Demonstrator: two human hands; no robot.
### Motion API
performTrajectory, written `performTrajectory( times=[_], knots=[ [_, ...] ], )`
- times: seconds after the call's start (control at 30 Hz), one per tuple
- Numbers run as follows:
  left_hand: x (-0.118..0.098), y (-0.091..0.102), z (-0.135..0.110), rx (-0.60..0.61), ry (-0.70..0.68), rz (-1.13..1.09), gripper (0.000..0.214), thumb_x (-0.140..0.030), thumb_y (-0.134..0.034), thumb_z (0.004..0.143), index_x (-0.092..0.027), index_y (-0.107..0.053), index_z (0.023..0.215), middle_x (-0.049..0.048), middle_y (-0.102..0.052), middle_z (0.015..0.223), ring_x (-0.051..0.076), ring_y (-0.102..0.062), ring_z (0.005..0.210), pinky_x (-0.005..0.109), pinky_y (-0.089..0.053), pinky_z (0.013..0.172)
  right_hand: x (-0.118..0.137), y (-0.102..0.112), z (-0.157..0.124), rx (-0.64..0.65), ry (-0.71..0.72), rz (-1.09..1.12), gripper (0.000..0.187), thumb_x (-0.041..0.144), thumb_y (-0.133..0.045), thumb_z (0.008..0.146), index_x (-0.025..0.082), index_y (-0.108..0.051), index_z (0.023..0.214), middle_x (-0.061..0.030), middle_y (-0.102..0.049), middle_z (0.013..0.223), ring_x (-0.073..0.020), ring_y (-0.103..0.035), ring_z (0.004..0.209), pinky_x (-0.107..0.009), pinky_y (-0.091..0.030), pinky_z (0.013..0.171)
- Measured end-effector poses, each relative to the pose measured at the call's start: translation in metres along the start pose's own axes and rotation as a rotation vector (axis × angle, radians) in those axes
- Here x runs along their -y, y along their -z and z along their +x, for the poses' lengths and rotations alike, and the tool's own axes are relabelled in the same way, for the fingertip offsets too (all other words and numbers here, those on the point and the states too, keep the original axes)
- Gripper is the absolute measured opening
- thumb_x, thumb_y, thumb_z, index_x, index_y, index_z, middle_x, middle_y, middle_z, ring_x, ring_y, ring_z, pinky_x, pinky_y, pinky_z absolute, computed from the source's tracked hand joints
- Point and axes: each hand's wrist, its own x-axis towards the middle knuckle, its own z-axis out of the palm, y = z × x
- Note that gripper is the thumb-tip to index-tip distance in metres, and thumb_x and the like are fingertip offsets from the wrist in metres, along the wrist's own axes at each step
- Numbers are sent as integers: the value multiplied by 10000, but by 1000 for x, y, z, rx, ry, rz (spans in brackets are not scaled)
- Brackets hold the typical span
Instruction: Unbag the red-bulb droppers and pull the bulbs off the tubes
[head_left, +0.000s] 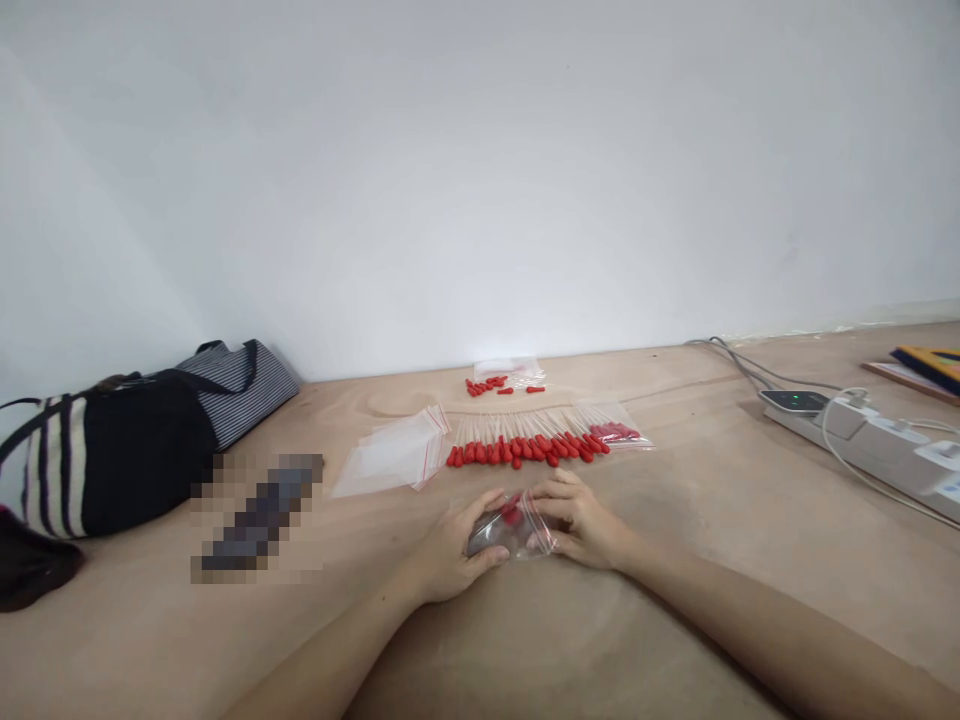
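My left hand (454, 550) and my right hand (581, 520) both grip a small clear zip bag (511, 528) with red pieces inside, held low over the wooden table (675, 620). Just beyond my hands lies a row of several red-tipped thin sticks (525, 445). A stack of empty clear zip bags (394, 455) with red seal lines lies to the left of the sticks. A filled bag (619, 430) rests at the right end of the row. Several loose red caps (499, 383) lie farther back near the wall.
A striped black-and-white bag (127, 440) lies at the left. A blurred dark object (259, 515) sits beside it. At the right a white power strip (870, 440) with cables and a charging device (795, 402) rests on the table. A book (926, 365) lies far right.
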Motion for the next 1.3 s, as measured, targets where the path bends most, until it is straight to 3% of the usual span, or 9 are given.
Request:
performTrajectory(
  times=[0.2, 0.53, 0.67, 1.0, 1.17, 1.3],
  knots=[
    [-1, 3, 0, 5, -3, -15, 618, -351, -548, 751, -235, -278, 1295, 64, -488, 1253, 230, -444, 1143, 403, -335, 960, 4, 1, 2, 77, -149, -108, 451, 493, -474, 782, 199, -526, 1120, -82, -594, 988, -207, -440, 855, -349, -325, 744],
    [-4, 1, -1, 45, 9, 75, 604, -391, -492, 780, -203, -262, 1306, 83, -407, 1318, 233, -392, 1183, 401, -321, 978, 9, 3, 7, 115, -241, -106, 298, 417, -513, 772, 171, -549, 936, -65, -574, 923, -200, -430, 876, -344, -309, 771],
    [-6, 1, -2, 55, 27, 123, 601, -386, -467, 792, -180, -252, 1314, 95, -369, 1341, 244, -357, 1205, 412, -307, 991, 10, 3, 7, 152, -233, -106, 312, 401, -479, 797, 211, -517, 1042, -59, -550, 998, -195, -425, 915, -344, -293, 776],
    [-6, 2, -4, 60, 18, 193, 613, -420, -442, 802, -185, -238, 1330, 94, -323, 1370, 259, -283, 1250, 450, -248, 1024, 10, 1, 8, 144, -166, -114, 279, 352, -472, 805, 218, -499, 1048, -56, -535, 1053, -187, -419, 968, -352, -258, 803],
    [-6, 2, -4, 51, 13, 185, 607, -413, -442, 803, -191, -239, 1329, 88, -324, 1370, 252, -287, 1249, 445, -242, 1030, 7, 2, 9, 148, -181, -122, 253, 381, -515, 771, 195, -505, 943, -50, -547, 966, -188, -433, 936, -369, -247, 831],
    [-5, 2, -4, 65, 27, 190, 621, -422, -444, 801, -162, -244, 1329, 100, -312, 1375, 255, -273, 1256, 436, -241, 1033, 6, 4, 10, 145, -194, -80, 341, 464, -571, 715, 196, -500, 914, -30, -573, 882, -184, -460, 890, -378, -229, 844]
  ],
)
